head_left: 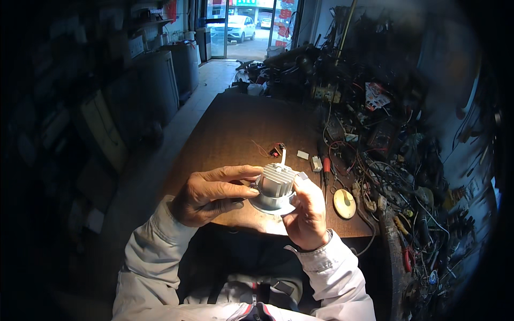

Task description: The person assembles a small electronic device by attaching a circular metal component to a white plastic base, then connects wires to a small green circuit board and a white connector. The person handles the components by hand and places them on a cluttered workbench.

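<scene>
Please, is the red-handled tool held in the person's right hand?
No, the red-handled tool lies on the brown table, while the right hand holds the finned metal piece.

Finned metal piece [277, 184]: brightly lit | counter [235, 125] just in front of it: pale glare | glass door [217, 45] far beyond it: daylight | both sides: deep gloom | fisheye edges: bent, blackened

White car [241, 30] outside glass door [282, 32]; red-handled tool [408, 259] amid clutter [425, 230].
</scene>
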